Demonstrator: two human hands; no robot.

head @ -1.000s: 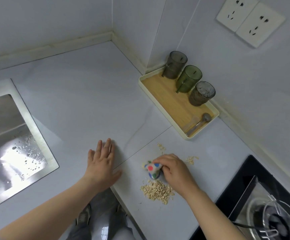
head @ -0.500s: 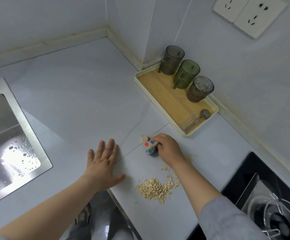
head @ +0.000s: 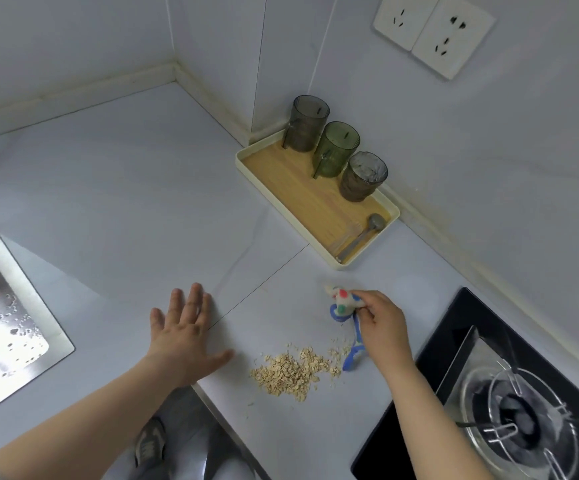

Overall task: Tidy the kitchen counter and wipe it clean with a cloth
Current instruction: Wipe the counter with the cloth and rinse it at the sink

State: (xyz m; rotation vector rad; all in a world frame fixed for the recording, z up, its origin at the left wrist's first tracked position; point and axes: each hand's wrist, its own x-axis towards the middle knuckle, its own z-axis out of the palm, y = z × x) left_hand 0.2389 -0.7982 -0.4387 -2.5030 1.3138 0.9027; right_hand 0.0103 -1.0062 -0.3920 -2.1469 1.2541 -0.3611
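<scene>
The counter [head: 125, 202] lies between a sink [head: 7, 327] and a hob [head: 471, 327], both cut off by the frame. One tray [head: 301, 195] carries three cups [head: 336, 148] and one spoon [head: 376, 221]. The left hand [head: 184, 337] lies flat on the counter, fingers straight, holding nothing. The right hand [head: 381, 320] pinches the bunched spotted cloth [head: 341, 299], which touches the counter beside one pile of oats [head: 291, 374].

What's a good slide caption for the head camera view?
Right hand grips a spotted cloth beside spilled oats; left hand rests flat on the counter.
</scene>
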